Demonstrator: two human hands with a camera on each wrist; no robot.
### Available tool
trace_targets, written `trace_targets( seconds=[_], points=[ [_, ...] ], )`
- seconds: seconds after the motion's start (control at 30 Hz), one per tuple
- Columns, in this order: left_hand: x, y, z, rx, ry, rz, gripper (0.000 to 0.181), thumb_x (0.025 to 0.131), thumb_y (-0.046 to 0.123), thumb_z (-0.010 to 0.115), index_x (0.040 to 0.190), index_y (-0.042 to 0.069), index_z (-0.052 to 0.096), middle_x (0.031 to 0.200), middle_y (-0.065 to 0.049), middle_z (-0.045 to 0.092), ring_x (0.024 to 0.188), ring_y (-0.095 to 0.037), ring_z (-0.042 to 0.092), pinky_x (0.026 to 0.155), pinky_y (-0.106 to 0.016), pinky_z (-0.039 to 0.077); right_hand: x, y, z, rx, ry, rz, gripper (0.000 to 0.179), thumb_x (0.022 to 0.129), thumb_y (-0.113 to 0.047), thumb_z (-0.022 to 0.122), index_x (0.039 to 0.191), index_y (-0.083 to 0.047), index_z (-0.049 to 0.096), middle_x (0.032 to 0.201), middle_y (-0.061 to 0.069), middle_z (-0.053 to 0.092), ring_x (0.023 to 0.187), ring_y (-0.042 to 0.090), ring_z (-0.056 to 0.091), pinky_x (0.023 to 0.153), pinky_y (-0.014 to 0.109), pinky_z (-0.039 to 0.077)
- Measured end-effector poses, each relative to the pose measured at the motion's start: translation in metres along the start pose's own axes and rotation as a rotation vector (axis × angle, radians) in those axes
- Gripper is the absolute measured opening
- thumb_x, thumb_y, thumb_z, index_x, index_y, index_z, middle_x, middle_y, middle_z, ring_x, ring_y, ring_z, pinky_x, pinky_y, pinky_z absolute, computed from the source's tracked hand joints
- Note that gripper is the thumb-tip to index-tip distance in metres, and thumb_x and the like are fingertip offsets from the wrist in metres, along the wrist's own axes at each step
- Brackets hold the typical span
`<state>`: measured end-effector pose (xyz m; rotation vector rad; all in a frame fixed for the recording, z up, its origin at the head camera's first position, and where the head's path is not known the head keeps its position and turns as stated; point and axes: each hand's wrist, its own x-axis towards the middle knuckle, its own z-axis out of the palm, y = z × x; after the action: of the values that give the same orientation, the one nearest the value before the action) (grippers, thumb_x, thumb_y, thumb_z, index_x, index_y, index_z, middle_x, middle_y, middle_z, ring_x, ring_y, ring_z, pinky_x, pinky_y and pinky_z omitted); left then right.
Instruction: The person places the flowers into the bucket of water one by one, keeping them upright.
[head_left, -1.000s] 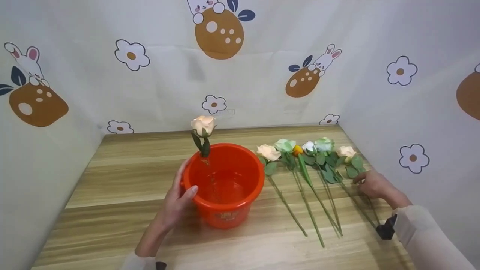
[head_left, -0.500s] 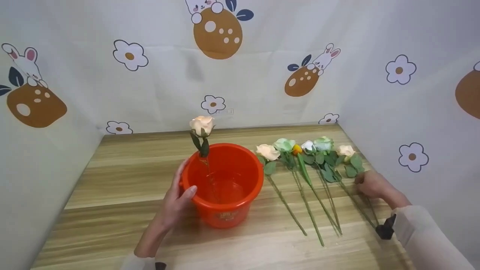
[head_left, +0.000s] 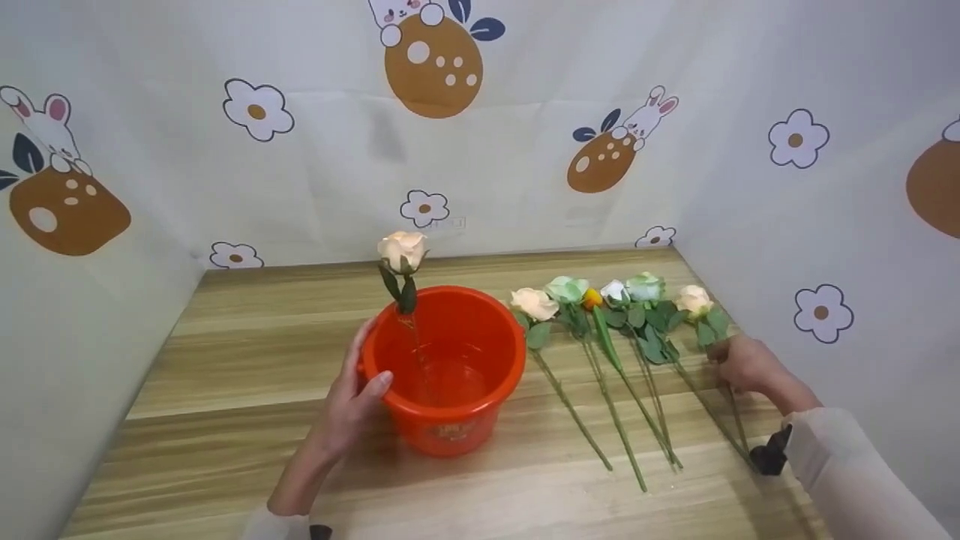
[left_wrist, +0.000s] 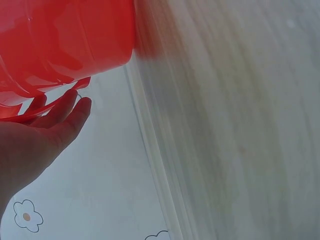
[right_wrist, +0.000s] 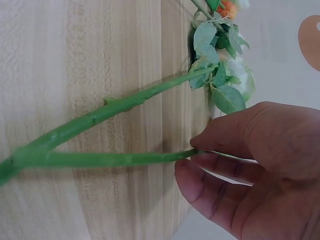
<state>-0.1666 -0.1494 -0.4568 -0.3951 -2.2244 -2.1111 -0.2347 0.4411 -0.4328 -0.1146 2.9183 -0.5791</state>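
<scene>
My left hand (head_left: 351,409) grips the left side of a red plastic bucket (head_left: 454,435), thumb over the rim and fingers along the outside. In the left wrist view those fingers lie by the bucket's red handle (left_wrist: 37,115). A peach artificial rose (head_left: 403,252) stands in the bucket, leaning on the back left of its rim. At the far right, my right hand (head_left: 750,366) pinches the green stem (right_wrist: 120,159) of another peach rose (head_left: 694,300) between thumb and fingertips. A second stem (right_wrist: 115,107) crosses close to it near the lower end.
Several artificial flowers lie side by side right of the bucket: a peach rose (head_left: 534,304), a green-white rose (head_left: 567,289), an orange tulip (head_left: 592,298), a white rose (head_left: 615,291) and a pale green rose (head_left: 645,286). A patterned cloth wall (head_left: 330,172) borders the wooden table (head_left: 247,360).
My right fingers have closed on the far-right rose's stem, and its bloom and leaves have shifted slightly up and away from the neighbouring flowers. My left hand keeps its hold on the bucket.
</scene>
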Motion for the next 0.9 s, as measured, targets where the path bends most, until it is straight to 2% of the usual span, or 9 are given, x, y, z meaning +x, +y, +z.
trace_targets(
  seconds=[0.13, 0.3, 0.47, 0.63, 0.77, 0.9],
  points=[
    [0.000, 0.000, 0.000, 0.015, 0.005, -0.001, 0.077, 0.103, 0.017, 0.058, 0.168, 0.033, 0.020, 0.170, -0.005, 0.035, 0.147, -0.034, 0.047, 0.105, -0.035, 0.058, -0.001, -0.003, -0.001, 0.065, -0.013, 0.037, 0.035, 0.084, 0.010, 0.058, 0.117, 0.014, 0.070, 0.076, 0.011, 0.068, 0.064, 0.018, 0.063, 0.053, 0.029, 0.057],
    [0.000, 0.000, 0.001, 0.039, 0.013, 0.003, 0.077, 0.103, 0.017, 0.058, 0.169, 0.032, 0.021, 0.170, -0.005, 0.034, 0.147, -0.035, 0.047, 0.104, -0.036, 0.059, -0.002, -0.004, -0.002, 0.121, -0.006, 0.073, 0.037, 0.081, 0.009, 0.061, 0.117, 0.014, 0.069, 0.072, 0.002, 0.066, 0.062, 0.014, 0.062, 0.054, 0.028, 0.058],
    [0.000, 0.000, 0.001, 0.031, 0.011, -0.011, 0.077, 0.103, 0.018, 0.059, 0.168, 0.035, 0.021, 0.170, -0.004, 0.034, 0.148, -0.034, 0.046, 0.104, -0.037, 0.059, -0.001, -0.008, -0.004, 0.199, -0.006, 0.086, 0.049, 0.081, 0.010, 0.061, 0.129, 0.021, 0.060, 0.078, 0.008, 0.066, 0.062, 0.015, 0.066, 0.057, 0.032, 0.062],
    [-0.001, 0.000, 0.001, 0.023, 0.006, -0.018, 0.078, 0.103, 0.019, 0.059, 0.168, 0.034, 0.020, 0.170, -0.003, 0.034, 0.148, -0.033, 0.046, 0.104, -0.038, 0.059, 0.000, -0.010, -0.005, 0.238, 0.005, 0.086, 0.052, 0.081, 0.010, 0.061, 0.131, 0.024, 0.057, 0.086, 0.016, 0.065, 0.065, 0.017, 0.069, 0.059, 0.035, 0.065],
    [-0.001, 0.000, 0.000, 0.021, 0.004, -0.017, 0.078, 0.103, 0.019, 0.060, 0.168, 0.036, 0.020, 0.170, -0.003, 0.034, 0.148, -0.033, 0.045, 0.104, -0.040, 0.059, 0.001, -0.011, -0.006, 0.207, 0.037, 0.064, 0.051, 0.080, 0.008, 0.063, 0.128, 0.022, 0.060, 0.092, 0.021, 0.068, 0.067, 0.017, 0.069, 0.059, 0.033, 0.064],
    [0.000, 0.000, 0.000, 0.014, 0.005, -0.020, 0.077, 0.103, 0.019, 0.060, 0.167, 0.038, 0.021, 0.170, -0.003, 0.034, 0.148, -0.033, 0.045, 0.104, -0.039, 0.059, 0.002, -0.013, -0.007, 0.184, 0.074, 0.051, 0.049, 0.080, 0.004, 0.066, 0.126, 0.019, 0.064, 0.094, 0.020, 0.070, 0.070, 0.016, 0.068, 0.058, 0.028, 0.060]
  ],
)
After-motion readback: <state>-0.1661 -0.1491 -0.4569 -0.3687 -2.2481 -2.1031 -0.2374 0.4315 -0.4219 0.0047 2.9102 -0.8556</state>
